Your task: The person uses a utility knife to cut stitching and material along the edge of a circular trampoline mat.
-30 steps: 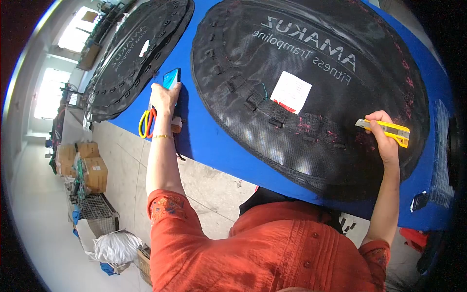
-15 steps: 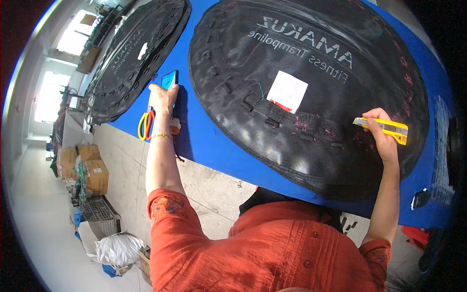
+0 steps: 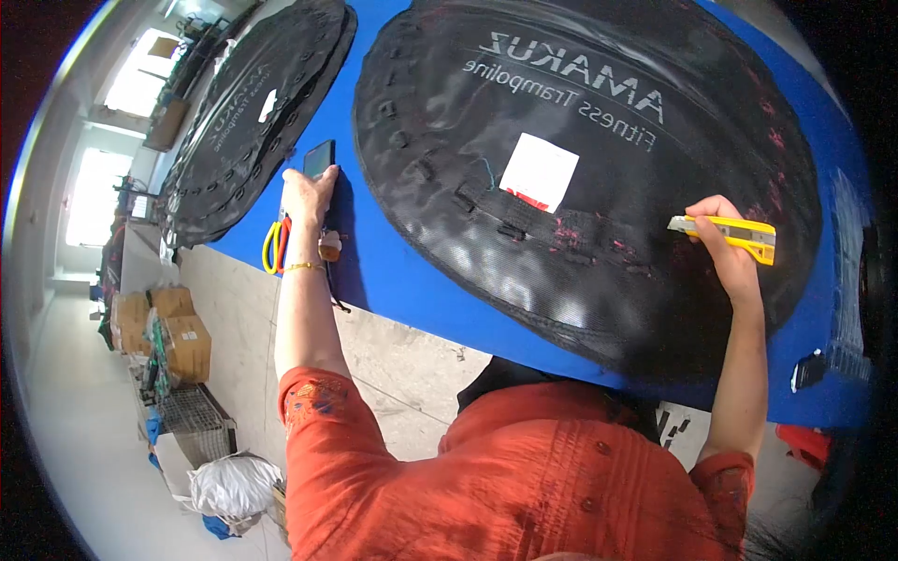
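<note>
My left hand (image 3: 307, 198) is closed round the lower part of a smartphone (image 3: 320, 157), whose screen looks dark. Just beside that wrist lie scissors (image 3: 273, 246) with yellow and red handles, partly hidden. My right hand (image 3: 731, 266) grips a yellow box cutter (image 3: 753, 234), its tip pointing left, above a large round black trampoline mat (image 3: 430, 103). White lettering on the mat reads mirrored. On the mat rests a white label (image 3: 543, 170) with a red edge, and pink thread marks (image 3: 585, 236) show to its right.
Another black mat pile (image 3: 245, 112) lies at the left of the blue table (image 3: 374, 271). Clear plastic strips (image 3: 847, 280) and a small black item (image 3: 807, 371) are at the right end. Cardboard boxes (image 3: 185, 346) and a white sack (image 3: 234, 484) stand on the floor at left.
The phone screen has gone from lit blue to dark. Both hands still hold the same things; the view has shifted slightly.
</note>
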The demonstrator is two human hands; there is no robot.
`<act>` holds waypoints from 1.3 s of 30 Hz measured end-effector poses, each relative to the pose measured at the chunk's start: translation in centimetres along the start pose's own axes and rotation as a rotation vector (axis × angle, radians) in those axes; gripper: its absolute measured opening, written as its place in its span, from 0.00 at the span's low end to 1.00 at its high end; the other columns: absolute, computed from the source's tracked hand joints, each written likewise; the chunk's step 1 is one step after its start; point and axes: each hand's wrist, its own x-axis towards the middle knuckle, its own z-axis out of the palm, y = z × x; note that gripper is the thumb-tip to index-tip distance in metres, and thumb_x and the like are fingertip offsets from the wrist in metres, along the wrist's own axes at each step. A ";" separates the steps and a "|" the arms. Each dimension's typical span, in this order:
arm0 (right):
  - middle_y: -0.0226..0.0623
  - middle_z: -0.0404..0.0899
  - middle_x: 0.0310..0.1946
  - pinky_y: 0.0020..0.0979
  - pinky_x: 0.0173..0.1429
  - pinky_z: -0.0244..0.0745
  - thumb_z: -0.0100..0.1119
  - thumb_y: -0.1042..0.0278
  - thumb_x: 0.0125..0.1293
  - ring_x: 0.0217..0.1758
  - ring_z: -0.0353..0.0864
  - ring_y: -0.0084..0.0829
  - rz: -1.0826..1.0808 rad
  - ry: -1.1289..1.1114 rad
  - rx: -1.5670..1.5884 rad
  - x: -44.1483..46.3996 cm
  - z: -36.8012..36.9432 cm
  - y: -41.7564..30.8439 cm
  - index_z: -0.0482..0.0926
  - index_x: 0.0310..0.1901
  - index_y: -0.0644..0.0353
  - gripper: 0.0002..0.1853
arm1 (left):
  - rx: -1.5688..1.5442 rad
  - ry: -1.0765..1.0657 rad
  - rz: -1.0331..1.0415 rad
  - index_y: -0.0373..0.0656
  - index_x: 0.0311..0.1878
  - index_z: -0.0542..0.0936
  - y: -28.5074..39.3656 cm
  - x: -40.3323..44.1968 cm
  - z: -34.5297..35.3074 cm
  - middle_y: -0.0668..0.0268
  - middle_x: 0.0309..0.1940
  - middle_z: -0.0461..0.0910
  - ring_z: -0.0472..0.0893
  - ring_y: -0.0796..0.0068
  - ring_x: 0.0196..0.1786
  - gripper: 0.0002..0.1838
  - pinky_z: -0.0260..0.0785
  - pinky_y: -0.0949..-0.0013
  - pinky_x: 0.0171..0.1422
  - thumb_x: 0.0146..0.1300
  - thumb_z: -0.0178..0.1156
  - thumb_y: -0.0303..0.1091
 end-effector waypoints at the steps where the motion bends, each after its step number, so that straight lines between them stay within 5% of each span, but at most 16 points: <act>1: 0.24 0.76 0.38 0.20 0.49 0.68 0.58 0.56 0.76 0.41 0.73 0.15 0.004 -0.010 0.002 0.0 -0.1 0.2 0.78 0.46 0.59 0.13 | -0.012 -0.022 0.006 0.20 0.48 0.73 0.0 0.0 -0.3 0.34 0.40 0.84 0.86 0.40 0.46 0.48 0.79 0.53 0.53 0.52 0.72 0.66; 4: 0.24 0.76 0.37 0.20 0.48 0.68 0.58 0.58 0.76 0.42 0.73 0.14 0.003 0.004 -0.003 0.2 0.1 0.2 0.78 0.45 0.58 0.12 | 0.149 0.037 -0.028 0.28 0.56 0.72 1.0 -0.7 -1.0 0.38 0.53 0.81 0.82 0.42 0.57 0.48 0.75 0.47 0.62 0.53 0.72 0.68; 12: 0.24 0.77 0.37 0.19 0.49 0.68 0.59 0.60 0.75 0.42 0.73 0.14 0.023 -0.003 0.008 0.2 -0.2 0.6 0.78 0.44 0.58 0.10 | -0.362 0.400 0.587 0.34 0.49 0.79 10.8 -5.9 -5.0 0.50 0.41 0.81 0.81 0.48 0.46 0.20 0.73 0.52 0.54 0.60 0.70 0.39; 19: 0.23 0.76 0.36 0.18 0.47 0.66 0.59 0.59 0.74 0.40 0.73 0.13 0.006 0.019 0.059 -0.1 0.3 -0.3 0.78 0.44 0.58 0.11 | -0.840 0.159 0.963 0.38 0.44 0.77 23.6 -17.6 -8.5 0.53 0.38 0.78 0.79 0.49 0.44 0.14 0.71 0.52 0.50 0.58 0.68 0.29; 20: 0.23 0.76 0.36 0.18 0.47 0.66 0.59 0.59 0.74 0.40 0.73 0.13 0.004 0.019 0.061 0.0 0.2 -0.3 0.78 0.44 0.58 0.11 | -0.816 0.203 1.012 0.37 0.46 0.79 24.8 -18.6 -8.3 0.56 0.38 0.81 0.84 0.59 0.41 0.13 0.77 0.62 0.47 0.60 0.69 0.27; 26: 0.26 0.79 0.39 0.19 0.49 0.71 0.58 0.63 0.75 0.40 0.75 0.14 -0.030 0.025 0.066 0.3 0.1 1.2 0.80 0.47 0.59 0.09 | -1.041 -0.167 0.890 0.37 0.45 0.78 28.6 -22.9 -6.5 0.55 0.37 0.80 0.83 0.61 0.38 0.09 0.76 0.64 0.44 0.64 0.65 0.26; 33: 0.25 0.79 0.41 0.21 0.47 0.72 0.58 0.61 0.75 0.40 0.76 0.16 -0.189 0.029 -0.010 0.6 0.4 2.0 0.80 0.47 0.58 0.10 | -0.948 -0.462 0.795 0.37 0.43 0.80 27.9 -24.5 -5.6 0.65 0.34 0.80 0.79 0.77 0.37 0.05 0.73 0.73 0.45 0.67 0.64 0.26; 36: 0.27 0.80 0.40 0.21 0.46 0.72 0.57 0.63 0.75 0.39 0.77 0.16 -0.053 0.006 -0.025 0.5 0.5 1.1 0.79 0.48 0.59 0.09 | -0.914 -0.568 0.815 0.37 0.41 0.80 27.9 -25.2 -5.3 0.64 0.35 0.80 0.79 0.77 0.34 0.05 0.73 0.73 0.43 0.66 0.66 0.27; 37: 0.28 0.80 0.38 0.21 0.47 0.73 0.58 0.64 0.76 0.40 0.78 0.16 -0.057 -0.005 -0.016 0.6 0.6 1.3 0.79 0.48 0.59 0.09 | -0.917 -0.628 0.826 0.36 0.39 0.79 27.9 -25.5 -5.6 0.58 0.37 0.78 0.81 0.63 0.34 0.06 0.74 0.64 0.41 0.64 0.67 0.24; 39: 0.28 0.81 0.38 0.21 0.46 0.73 0.58 0.64 0.76 0.40 0.78 0.15 -0.121 0.028 -0.064 0.4 0.6 1.4 0.79 0.48 0.59 0.08 | -0.875 -0.575 1.011 0.36 0.39 0.79 27.6 -25.6 -4.8 0.57 0.39 0.79 0.81 0.58 0.38 0.08 0.75 0.61 0.44 0.61 0.69 0.26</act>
